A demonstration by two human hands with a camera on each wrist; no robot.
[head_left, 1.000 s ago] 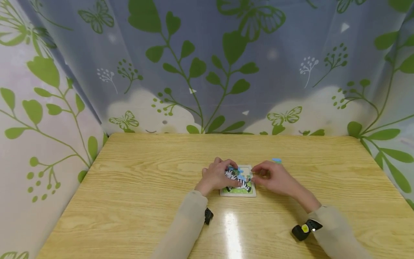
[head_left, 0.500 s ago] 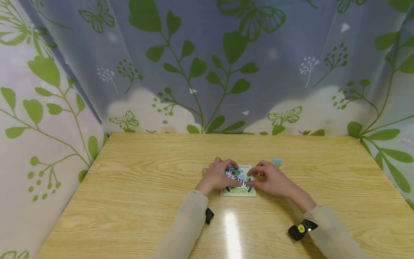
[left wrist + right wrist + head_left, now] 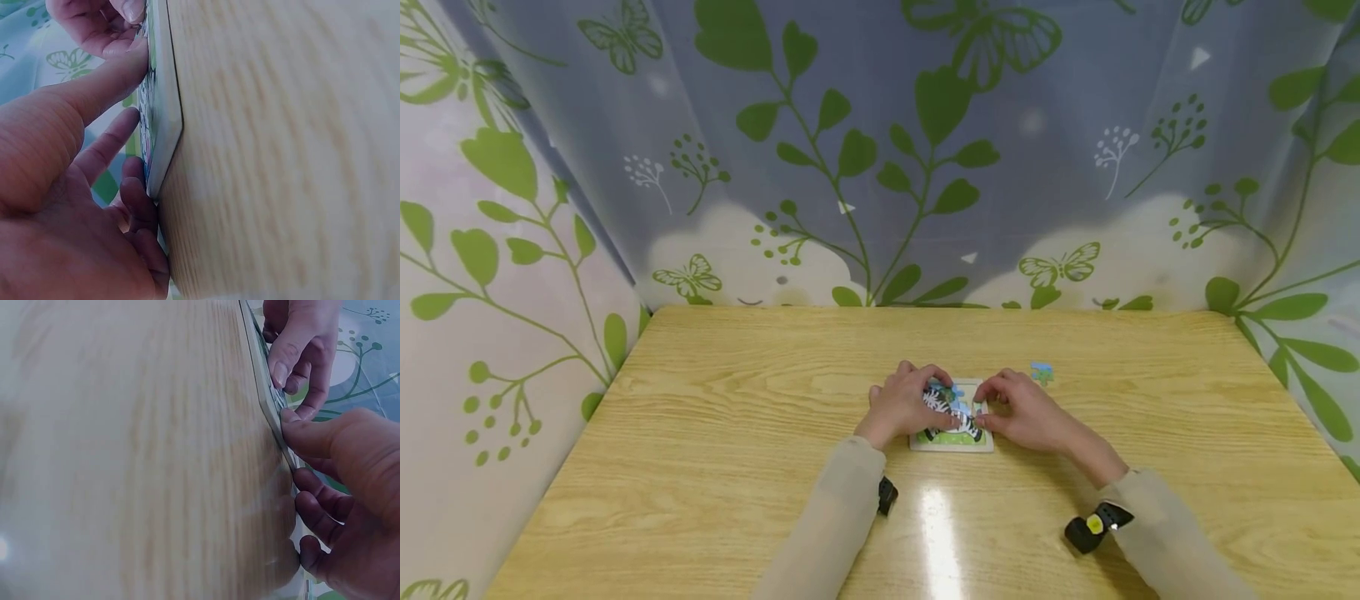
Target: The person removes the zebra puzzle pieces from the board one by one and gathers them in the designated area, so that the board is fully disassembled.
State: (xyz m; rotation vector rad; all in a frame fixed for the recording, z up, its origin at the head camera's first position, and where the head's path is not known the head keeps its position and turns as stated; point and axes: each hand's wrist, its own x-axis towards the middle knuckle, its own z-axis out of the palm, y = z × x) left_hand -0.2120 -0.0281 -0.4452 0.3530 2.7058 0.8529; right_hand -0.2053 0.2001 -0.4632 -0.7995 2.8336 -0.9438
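Observation:
A small jigsaw puzzle [image 3: 951,439] with a zebra on green and blue lies in a pale frame on the table. My left hand [image 3: 901,408] steadies its left side, with the thumb pressing on the zebra and the index finger near the far edge. At the puzzle's right side, my right hand [image 3: 1026,410] pinches a small puzzle piece [image 3: 978,409] between thumb and index finger; the fingertips hide most of it. In the left wrist view the frame's edge [image 3: 167,128] lies flat against the wood. The right wrist view shows the right thumb [image 3: 306,434] against the puzzle's surface.
One loose blue-and-green puzzle piece [image 3: 1042,372] lies beyond the right hand. The wooden table [image 3: 737,433] reaches back to a curtain [image 3: 880,167] printed with leaves and butterflies. A black wrist strap [image 3: 1093,529] sits at the right sleeve.
My right hand has moved left, from the frame's right edge onto the puzzle, uncovering more of the loose piece behind it. The left hand has stayed in place.

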